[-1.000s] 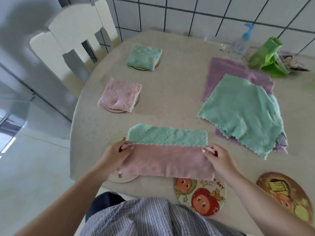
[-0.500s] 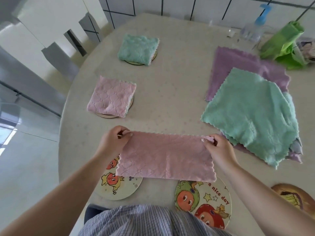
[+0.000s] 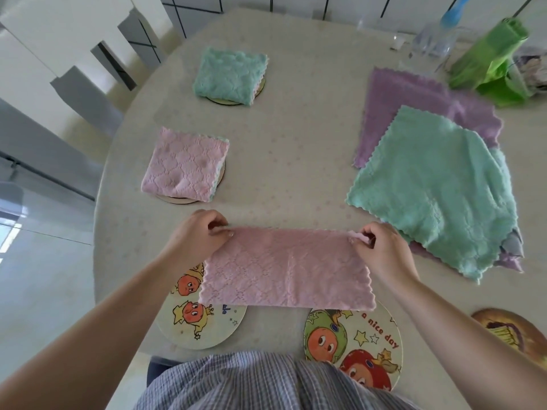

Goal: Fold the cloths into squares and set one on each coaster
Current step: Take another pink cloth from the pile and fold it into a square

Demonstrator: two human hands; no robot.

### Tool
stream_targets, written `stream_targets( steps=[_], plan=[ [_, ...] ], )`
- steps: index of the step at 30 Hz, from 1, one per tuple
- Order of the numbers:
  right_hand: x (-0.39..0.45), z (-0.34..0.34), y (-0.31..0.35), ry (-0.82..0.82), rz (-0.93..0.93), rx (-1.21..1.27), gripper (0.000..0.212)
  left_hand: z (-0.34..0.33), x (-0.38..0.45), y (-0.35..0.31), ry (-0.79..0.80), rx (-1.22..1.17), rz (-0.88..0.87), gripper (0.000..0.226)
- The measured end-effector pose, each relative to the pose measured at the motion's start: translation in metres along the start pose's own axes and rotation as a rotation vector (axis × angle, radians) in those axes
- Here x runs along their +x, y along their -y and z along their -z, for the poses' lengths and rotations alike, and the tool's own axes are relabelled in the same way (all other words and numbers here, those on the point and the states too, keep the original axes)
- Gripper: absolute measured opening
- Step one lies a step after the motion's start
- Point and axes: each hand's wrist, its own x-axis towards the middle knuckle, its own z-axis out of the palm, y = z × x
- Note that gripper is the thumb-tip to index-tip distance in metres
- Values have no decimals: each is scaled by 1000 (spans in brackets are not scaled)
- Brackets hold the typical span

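A pink cloth (image 3: 287, 267) folded in half into a long strip lies at the table's near edge. My left hand (image 3: 195, 235) pinches its far left corner and my right hand (image 3: 381, 250) pinches its far right corner. The strip partly covers two cartoon coasters, one at the left (image 3: 201, 324) and one at the right (image 3: 355, 341). A folded pink square (image 3: 185, 164) sits on a coaster at the left. A folded teal square (image 3: 231, 75) sits on another coaster further back. An unfolded teal cloth (image 3: 432, 184) lies on a purple cloth (image 3: 414, 99) at the right.
A third picture coaster (image 3: 515, 332) lies at the near right edge. A green bag (image 3: 491, 57) and a spray bottle (image 3: 441, 34) stand at the far right. A white chair (image 3: 74, 54) stands beyond the table's left edge.
The pink half has been folded over the teal half and carried to the far edge, so the strip now shows only pink. The camera has tilted down and nearer.
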Motion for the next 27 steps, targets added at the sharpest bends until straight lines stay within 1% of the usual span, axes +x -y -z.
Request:
stream_targets(
  steps=[3, 5, 6, 7, 8, 9, 10, 13, 14, 15, 18, 21, 24, 27],
  plan=[
    [-1, 2, 0, -9, -8, 21, 7, -2, 3, 0, -72, -82, 49, 10],
    [-1, 0, 1, -1, -30, 0, 5, -5, 1, 1, -125, -68, 86, 11],
    [-2, -1, 3, -10, -34, -9, 10, -6, -2, 1, -166, -28, 75, 14],
    [-3, -2, 6, -29, -10, -27, 18, -7, -8, -3, -219, 25, 30, 15],
    [-3, -3, 10, -48, 42, -57, 26, -8, -16, -9, -272, 70, -51, 13],
    [-2, -4, 18, -54, 112, -85, 30, -11, -26, -16, -289, 94, -144, 10],
    [1, -5, 28, -37, 187, -106, 31, -15, -38, -27, -253, 104, -240, 6],
    [13, -19, 62, 131, 364, -125, 26, -43, -74, -51, 13, 199, -512, 11],
    [16, -25, 71, 183, 398, -138, 25, -55, -81, -52, 71, 232, -574, 12],
    [19, -30, 80, 216, 420, -156, 23, -65, -85, -51, 96, 236, -599, 12],
    [27, -40, 93, 226, 427, -238, 20, -83, -89, -43, 87, 191, -567, 17],
    [32, -41, 100, 267, 426, -321, 18, -87, -91, -40, 34, 157, -552, 14],
    [33, -40, 105, 318, 463, -382, 19, -87, -90, -42, 17, 139, -548, 9],
    [35, -37, 102, 335, 481, -348, 18, -84, -90, -47, -2, 143, -542, 8]
  ],
)
